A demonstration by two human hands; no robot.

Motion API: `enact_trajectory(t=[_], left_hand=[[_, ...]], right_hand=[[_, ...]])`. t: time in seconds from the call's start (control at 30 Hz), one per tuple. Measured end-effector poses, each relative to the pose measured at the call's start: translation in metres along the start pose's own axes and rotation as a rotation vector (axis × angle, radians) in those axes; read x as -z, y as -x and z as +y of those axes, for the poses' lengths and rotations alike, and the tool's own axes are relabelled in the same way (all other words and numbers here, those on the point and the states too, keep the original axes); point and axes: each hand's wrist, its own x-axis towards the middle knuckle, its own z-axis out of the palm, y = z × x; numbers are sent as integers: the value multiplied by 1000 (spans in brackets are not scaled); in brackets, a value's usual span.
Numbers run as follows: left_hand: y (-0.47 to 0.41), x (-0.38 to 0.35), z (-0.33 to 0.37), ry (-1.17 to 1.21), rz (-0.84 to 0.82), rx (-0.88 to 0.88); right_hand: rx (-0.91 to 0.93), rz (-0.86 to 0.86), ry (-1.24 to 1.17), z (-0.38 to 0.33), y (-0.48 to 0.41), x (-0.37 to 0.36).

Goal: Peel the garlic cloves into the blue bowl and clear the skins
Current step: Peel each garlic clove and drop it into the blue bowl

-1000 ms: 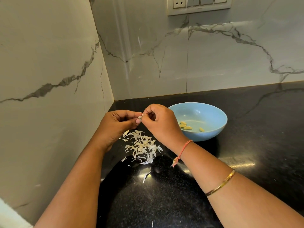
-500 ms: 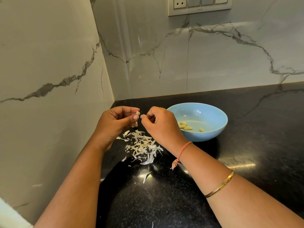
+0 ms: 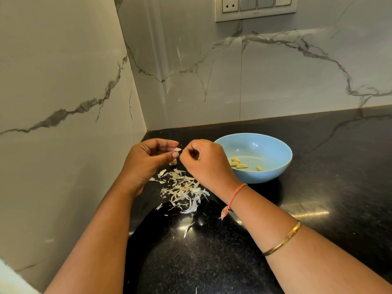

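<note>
My left hand [image 3: 148,164] pinches a small pale garlic clove [image 3: 177,149] between thumb and forefinger, above the black counter. My right hand [image 3: 203,164] is just to its right, with fingertips pinched on a tiny fleck of skin and a small gap to the clove. A brownish garlic scrap [image 3: 173,162] shows just under my left thumb. A heap of papery skins [image 3: 182,190] lies on the counter below both hands. The blue bowl [image 3: 277,172] stands to the right of my right hand with several peeled cloves [image 3: 241,166] in it.
The black stone counter [image 3: 318,187] runs into a marble wall corner [image 3: 144,128] just behind my hands. A switch panel [image 3: 254,7] is on the back wall. A few stray skins [image 3: 188,228] lie nearer to me.
My hands were touching at the clove and have drawn slightly apart. The brownish scrap has come into sight below my left thumb. The bowl and skin heap have not moved.
</note>
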Motion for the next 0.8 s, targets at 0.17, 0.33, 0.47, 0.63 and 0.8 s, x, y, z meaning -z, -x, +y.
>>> enact_trajectory(t=[0.17, 0.33, 0.47, 0.63, 0.8], left_hand=[[0, 0, -1, 3, -2, -2], [0, 0, 1, 30, -9, 2], [0, 0, 0, 4, -30, -3], [1, -1, -1, 10, -73, 2], [1, -6, 0, 133, -56, 57]], right_hand=[[32, 23, -3, 0, -1, 1], [68, 39, -51, -1, 0, 0], [87, 63, -46, 0, -1, 0], [74, 99, -21, 2, -1, -1], [28, 163, -80, 1, 0, 0]])
